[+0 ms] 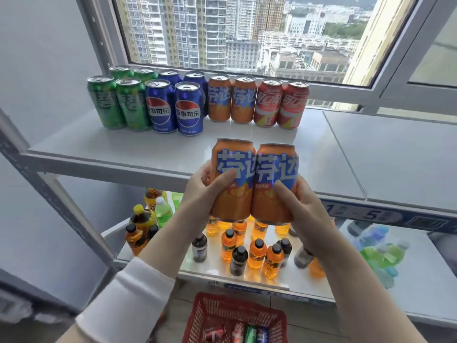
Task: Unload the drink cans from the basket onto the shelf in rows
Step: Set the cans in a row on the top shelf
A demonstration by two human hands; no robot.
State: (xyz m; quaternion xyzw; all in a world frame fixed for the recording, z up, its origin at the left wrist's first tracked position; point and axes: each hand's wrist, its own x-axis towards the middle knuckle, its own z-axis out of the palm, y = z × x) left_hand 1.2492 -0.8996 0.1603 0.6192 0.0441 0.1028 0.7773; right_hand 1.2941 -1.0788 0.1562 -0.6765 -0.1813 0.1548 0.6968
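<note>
Presently, the left hand (206, 188) and right hand (303, 204) each gripped one of two upright, touching orange cans (233, 154), directly in front of the shelved orange pair (231, 100); bare shelf (148, 147) lay between.

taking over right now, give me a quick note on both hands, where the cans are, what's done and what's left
Left hand holds the left orange can. Right hand holds the right orange can. Both cans are upright, side by side, in front of the top shelf.
Done: green cans and blue cans stand two rows deep. Shelved orange cans and red cans stand in the back row only.
Left: probably set the held pair in front of the shelved orange cans, then unload the basket, which has cans in it.
</note>
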